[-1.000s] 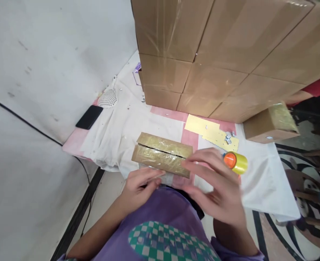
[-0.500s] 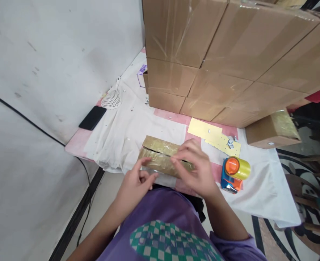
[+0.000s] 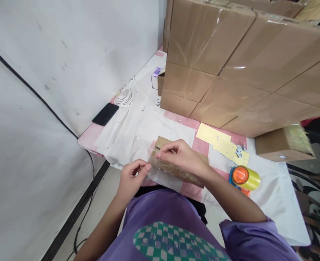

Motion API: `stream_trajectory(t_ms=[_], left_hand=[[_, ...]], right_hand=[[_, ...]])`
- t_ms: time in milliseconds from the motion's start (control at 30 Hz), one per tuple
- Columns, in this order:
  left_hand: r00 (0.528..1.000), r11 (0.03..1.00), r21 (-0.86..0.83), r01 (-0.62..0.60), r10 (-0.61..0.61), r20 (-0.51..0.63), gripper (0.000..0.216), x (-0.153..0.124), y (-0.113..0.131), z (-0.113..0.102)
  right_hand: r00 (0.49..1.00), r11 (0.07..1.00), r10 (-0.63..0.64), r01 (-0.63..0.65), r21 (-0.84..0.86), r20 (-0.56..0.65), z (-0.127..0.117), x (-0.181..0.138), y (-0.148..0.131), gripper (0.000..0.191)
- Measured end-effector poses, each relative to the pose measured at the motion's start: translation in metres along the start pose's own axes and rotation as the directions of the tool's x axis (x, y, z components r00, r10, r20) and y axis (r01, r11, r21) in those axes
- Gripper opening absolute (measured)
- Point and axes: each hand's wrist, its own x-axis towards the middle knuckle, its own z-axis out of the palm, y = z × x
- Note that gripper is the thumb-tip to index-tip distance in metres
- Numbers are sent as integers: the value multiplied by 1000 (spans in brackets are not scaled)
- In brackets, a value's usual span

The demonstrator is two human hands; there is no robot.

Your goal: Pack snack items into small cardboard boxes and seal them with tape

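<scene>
A small cardboard box [image 3: 171,169] with shiny tape over its top lies at the table's near edge. A dark slit on its top shows at the left end; much of the rest is behind my right hand [image 3: 177,156]. That hand is over the box, thumb and fingertips pinched together near its left end. Just off the box's left end, my left hand [image 3: 133,178] also pinches thumb against forefinger. What either pinch holds, perhaps thin clear tape, is too fine to make out. An orange and blue tape dispenser [image 3: 248,192] with a yellow tape roll [image 3: 253,179] stands to the right.
Stacked cardboard boxes [image 3: 217,83] rise at the back, with a single box [image 3: 274,145] right of them. Yellow card pieces [image 3: 213,136] lie before the stack. A black phone [image 3: 105,114] and white perforated scoop [image 3: 124,98] lie left, by the wall [image 3: 54,54].
My right hand has moved left along the box, to its left end. My left hand has drawn off the box top and now pinches beside it. The view has shifted left.
</scene>
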Motion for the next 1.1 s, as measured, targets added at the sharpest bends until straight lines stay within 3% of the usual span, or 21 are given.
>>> stream_trajectory(t_ms=[67,167,267,533,767,933,1100], left_hand=[[998,998,32,50,-49,-31,36,3,2,5],[994,993,24,112,-112,-12,38,7,3,12],[991,991,17,134,-135,18,38,11,3,18],[993,987,109,116,-118,9,37,19,10,21],[994,982,157,102,-104,9,36,19,8,22],[995,979,179,97,-98,-5,35,20,8,23],[993,980,165,115,-116,-2,36,18,9,21]], right_hand=[[992,975,-82,61,-214,-91,-2,7,9,19],[961,831,-218,94,-548,-167,-4,14,20,19],[957,733,-231,51,-679,-177,-5,15,23,16],[944,636,-282,51,-770,-170,-10,13,9,15],[965,654,-253,115,-747,-73,-20,30,6,9],[984,643,-173,89,-761,-31,-21,48,5,12],[992,699,-122,94,-709,12,-25,54,2,14]])
